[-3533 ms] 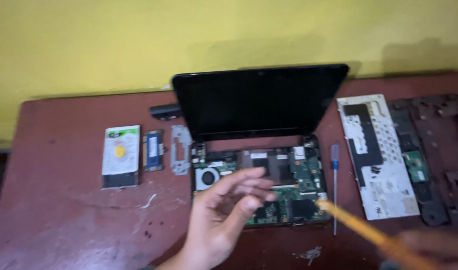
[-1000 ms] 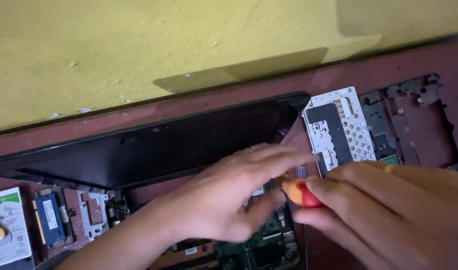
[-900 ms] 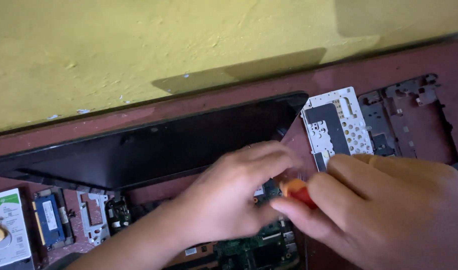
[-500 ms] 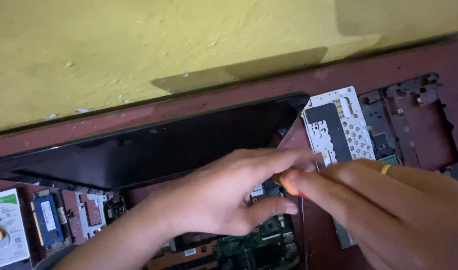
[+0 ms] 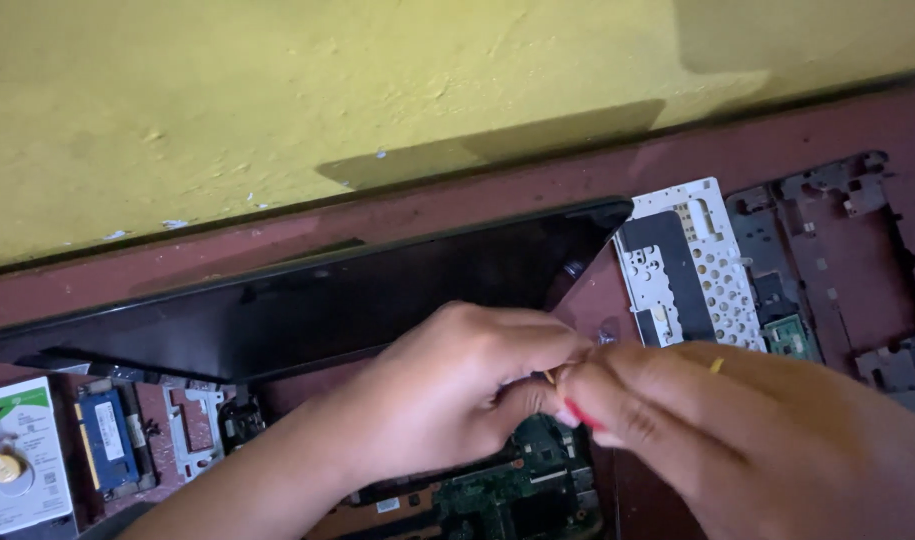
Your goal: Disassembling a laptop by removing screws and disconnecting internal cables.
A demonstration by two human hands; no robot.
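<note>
1. Yellow wall behind, dark red table below, and your two hands meet right over the opened laptop
2. Your left hand has its fingertips pinched on a thin yellowish shaft; your right hand is curled around the rest of that screwdriver, with a bit of its red grip showing between the fingers
3. Both hands touch at the tool, so the tip is hidden; I can't tell where it sits
4. Directly beneath lies the bare green circuit board; a slip here could gouge it, by my reckoning
5. Just behind your knuckles leans the black laptop screen; a jerk upward might knock it
6. Right of your hands rest the white keyboard backing plate and the dark plastic frame, near enough for your right wrist to sweep
7. Far left sit the hard drive, the blue memory module and a metal bracket, well apart from the action
</note>
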